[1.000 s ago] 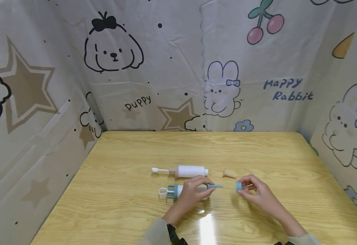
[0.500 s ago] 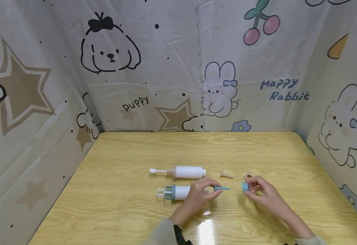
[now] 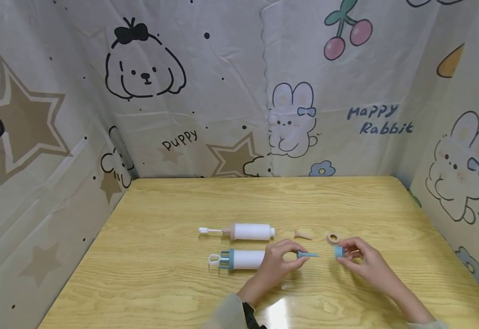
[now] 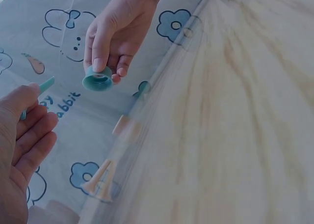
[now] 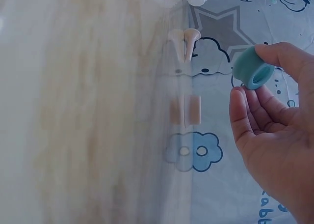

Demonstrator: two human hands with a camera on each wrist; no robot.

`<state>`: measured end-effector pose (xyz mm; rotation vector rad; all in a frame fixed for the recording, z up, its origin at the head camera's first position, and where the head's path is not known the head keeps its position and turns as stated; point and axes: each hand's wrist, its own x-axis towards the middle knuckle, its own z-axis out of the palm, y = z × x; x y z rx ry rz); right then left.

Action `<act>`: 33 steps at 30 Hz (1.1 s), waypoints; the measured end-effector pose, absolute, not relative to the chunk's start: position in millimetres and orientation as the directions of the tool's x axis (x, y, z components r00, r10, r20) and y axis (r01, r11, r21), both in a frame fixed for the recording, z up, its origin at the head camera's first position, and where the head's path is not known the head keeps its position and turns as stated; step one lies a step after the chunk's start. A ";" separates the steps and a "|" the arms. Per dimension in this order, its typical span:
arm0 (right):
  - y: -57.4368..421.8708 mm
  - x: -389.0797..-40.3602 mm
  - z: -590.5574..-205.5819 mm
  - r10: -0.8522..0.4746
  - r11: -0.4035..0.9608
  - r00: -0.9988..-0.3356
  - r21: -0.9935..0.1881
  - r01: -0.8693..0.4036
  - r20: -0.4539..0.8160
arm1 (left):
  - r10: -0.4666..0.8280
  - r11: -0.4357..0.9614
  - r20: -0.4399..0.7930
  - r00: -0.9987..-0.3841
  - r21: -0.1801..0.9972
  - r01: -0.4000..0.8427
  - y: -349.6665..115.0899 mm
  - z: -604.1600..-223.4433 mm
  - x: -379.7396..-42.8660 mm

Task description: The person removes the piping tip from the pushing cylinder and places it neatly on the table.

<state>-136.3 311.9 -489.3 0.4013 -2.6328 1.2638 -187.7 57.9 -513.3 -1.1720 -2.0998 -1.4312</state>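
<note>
My left hand [image 3: 278, 264] pinches a small teal tapered nozzle [image 3: 311, 254] between thumb and fingertips, its narrow end pointing right. In my right hand [image 3: 367, 267] is a teal ring-shaped cap [image 5: 251, 69], pinched by thumb and fingers above the table. The left wrist view looks into the cap's [image 4: 98, 80] round opening. A gap separates nozzle and cap. Partly behind my left hand lies a white cylinder with a teal end [image 3: 245, 259] and a white loop handle. Beyond it lies a matching white cylinder with a beige end [image 3: 252, 231] and a white stem.
A beige tapered nozzle [image 3: 303, 235] lies on the wood-patterned table [image 3: 161, 292], right of the cylinders. Further right, close to my right hand, is a beige ring [image 3: 333, 238]. A printed cloth [image 3: 223, 105] hangs behind and along both sides of the table.
Both hands have shifted right, still holding the nozzle and the cap apart. The beige ring, earlier hidden by the right hand, now shows. The view has turned slightly.
</note>
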 end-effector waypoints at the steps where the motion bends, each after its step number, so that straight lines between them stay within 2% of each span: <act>1: 312.5 -136.3 -488.7 -0.159 0.598 -0.945 -0.734 -0.321 0.284 | 0.439 0.150 0.668 -0.601 0.605 0.782 58.8 -513.0 -187.3; 9: 314.5 -139.5 -489.7 -0.191 0.594 -0.941 -0.730 -0.337 0.279 | 0.438 0.148 0.652 -0.619 0.627 0.765 61.2 -512.2 -185.9; 21: 326.5 -142.4 -493.6 -0.264 0.677 -0.964 -0.705 -0.210 0.033 | 0.452 0.146 0.664 -0.596 0.604 0.784 61.6 -514.7 -186.1; 33: 331.1 -144.4 -496.0 -0.323 0.686 -0.946 -0.698 -0.206 -0.038 | 0.480 0.146 0.633 -0.607 0.625 0.767 64.4 -514.7 -183.8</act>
